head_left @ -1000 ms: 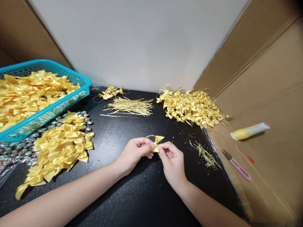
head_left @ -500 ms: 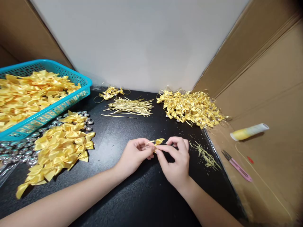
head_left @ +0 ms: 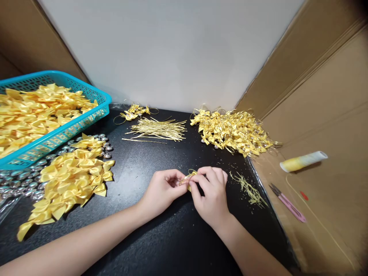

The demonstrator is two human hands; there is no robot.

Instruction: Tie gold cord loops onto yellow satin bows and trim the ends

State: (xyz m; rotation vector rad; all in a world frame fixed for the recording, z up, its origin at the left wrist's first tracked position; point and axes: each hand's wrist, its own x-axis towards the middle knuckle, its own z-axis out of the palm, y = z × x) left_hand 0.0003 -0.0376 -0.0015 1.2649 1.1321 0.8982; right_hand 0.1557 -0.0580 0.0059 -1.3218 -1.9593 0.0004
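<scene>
Over the black table (head_left: 129, 237), both hands meet at a small yellow ribbon bow (head_left: 192, 173), largely hidden by the fingers. My right hand (head_left: 211, 193) pinches the bow between thumb and fingertips. My left hand (head_left: 163, 189) is closed in a pinch on a thin gold cord (head_left: 186, 178) that loops up beside the bow. Beyond the hands lies a bundle of cut gold cords (head_left: 159, 129). A heap of plain yellow bows (head_left: 71, 176) sits to the left of my left hand.
A blue basket (head_left: 94, 94) of bows stands at left, with silver oval beads (head_left: 24, 183) beside it. Looped bows (head_left: 234, 130) are piled back right, a few (head_left: 134, 112) back left. Cord scraps (head_left: 250, 189), pink-handled snips (head_left: 287, 202) and a tube (head_left: 303, 161) lie right.
The bow has turned between my fingers and is now more covered. The gold cord now curves up in a loop near it. My left fingers have shifted slightly along the cord.
</scene>
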